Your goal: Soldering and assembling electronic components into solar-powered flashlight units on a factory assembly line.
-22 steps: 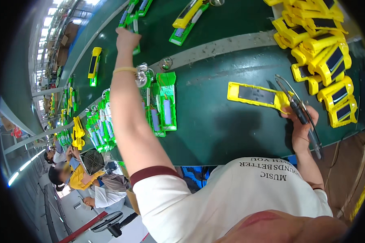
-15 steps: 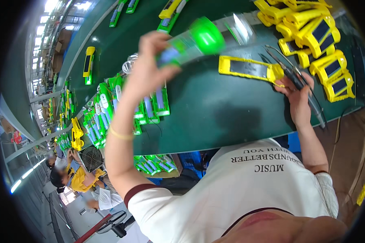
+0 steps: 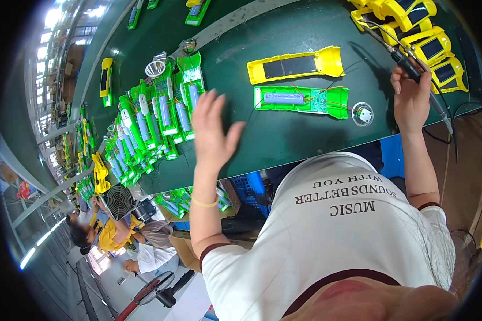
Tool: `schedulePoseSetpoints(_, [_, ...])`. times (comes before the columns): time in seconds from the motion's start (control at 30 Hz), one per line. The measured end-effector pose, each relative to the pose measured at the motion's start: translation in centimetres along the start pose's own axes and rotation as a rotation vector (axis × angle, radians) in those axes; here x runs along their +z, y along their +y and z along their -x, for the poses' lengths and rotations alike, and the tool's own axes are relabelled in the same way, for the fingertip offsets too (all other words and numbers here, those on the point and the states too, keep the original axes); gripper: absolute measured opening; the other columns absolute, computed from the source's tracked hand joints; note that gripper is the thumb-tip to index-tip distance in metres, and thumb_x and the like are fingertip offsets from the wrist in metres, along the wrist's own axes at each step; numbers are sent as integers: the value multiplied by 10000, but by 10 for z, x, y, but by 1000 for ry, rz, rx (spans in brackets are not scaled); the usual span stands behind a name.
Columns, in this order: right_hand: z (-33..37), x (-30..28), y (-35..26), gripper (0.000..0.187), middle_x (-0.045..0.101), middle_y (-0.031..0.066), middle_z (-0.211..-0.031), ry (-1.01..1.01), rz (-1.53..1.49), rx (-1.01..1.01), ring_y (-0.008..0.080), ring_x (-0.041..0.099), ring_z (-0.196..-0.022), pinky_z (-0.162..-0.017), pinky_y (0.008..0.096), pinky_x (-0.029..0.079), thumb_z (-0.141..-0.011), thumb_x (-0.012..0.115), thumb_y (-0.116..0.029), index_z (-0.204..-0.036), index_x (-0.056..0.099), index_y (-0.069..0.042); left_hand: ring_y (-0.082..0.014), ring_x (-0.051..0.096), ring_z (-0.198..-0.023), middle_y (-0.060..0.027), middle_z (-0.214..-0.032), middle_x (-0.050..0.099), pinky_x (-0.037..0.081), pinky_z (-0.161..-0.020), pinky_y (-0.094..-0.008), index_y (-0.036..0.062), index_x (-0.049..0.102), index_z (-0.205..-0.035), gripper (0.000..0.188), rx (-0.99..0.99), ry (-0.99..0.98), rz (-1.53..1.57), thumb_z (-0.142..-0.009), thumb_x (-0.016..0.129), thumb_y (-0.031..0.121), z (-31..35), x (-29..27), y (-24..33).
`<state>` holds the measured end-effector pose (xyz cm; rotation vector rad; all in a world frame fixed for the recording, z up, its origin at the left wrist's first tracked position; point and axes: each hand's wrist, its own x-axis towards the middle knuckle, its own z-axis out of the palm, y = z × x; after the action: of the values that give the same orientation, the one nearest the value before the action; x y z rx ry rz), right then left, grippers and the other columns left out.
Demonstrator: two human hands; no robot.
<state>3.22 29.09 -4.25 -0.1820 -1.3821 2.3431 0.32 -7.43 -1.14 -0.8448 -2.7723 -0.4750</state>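
Note:
My left hand (image 3: 214, 128) hovers over the bench beside the heap of green half-shells, fingers spread and holding nothing. In front of me a green flashlight half-shell (image 3: 331, 107) lies open side up, with a blue battery cell (image 3: 284, 98), a small circuit board and red wires inside. A round clear lamp head (image 3: 363, 114) sits at its right end. Just beyond it lies a yellow half-shell (image 3: 329, 61) with a dark solar panel. At the right, my right hand (image 3: 412, 96) is closed around a soldering iron (image 3: 408, 65), whose thin metal end points up and away from me.
Several green half-shells with cells (image 3: 144, 125) are heaped at the left. Yellow half-shells (image 3: 434, 48) pile up at the far right. A dark cable (image 3: 466, 111) trails by the right hand. Co-workers (image 3: 110, 235) and a black fan (image 3: 119, 200) are at the lower left.
The green half-shell my left hand held in the air now lies on the bench, and that hand is empty. The yellow half-shell lies farther left. My right hand has moved slightly up and right.

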Motion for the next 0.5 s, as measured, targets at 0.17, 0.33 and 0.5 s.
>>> schedulePoseSetpoints(0.17, [11, 22, 2, 233, 540, 97, -742, -3, -73, -4, 117, 470, -603, -516, 216, 354, -887, 492, -222, -1006, 482, -22, -325, 411, -1138, -170, -1197, 465, 289, -971, -462, 25, 428, -1202, 708, 189, -98, 219, -625, 728, 305, -49, 28, 32])
schedulePoseSetpoints(0.33, [16, 5, -5, 172, 506, 88, -667, 60, 42, -8, 109, 435, -521, -466, 201, 335, -862, 520, -193, -895, 449, -40, -327, 478, -1066, -144, -1128, 528, 333, -937, -440, 22, 453, -1191, 646, 154, 18, 120, -635, 727, 202, -41, 19, 20])
schedulePoseSetpoints(0.5, [17, 21, 3, 156, 470, 67, -650, -84, -4, 47, 113, 427, -487, -436, 212, 350, -849, 526, -157, -898, 416, -58, -229, 547, -819, -68, -925, 617, 423, -708, -318, 41, 632, -911, 272, 181, 285, 142, -646, 692, 50, -51, 34, 51])
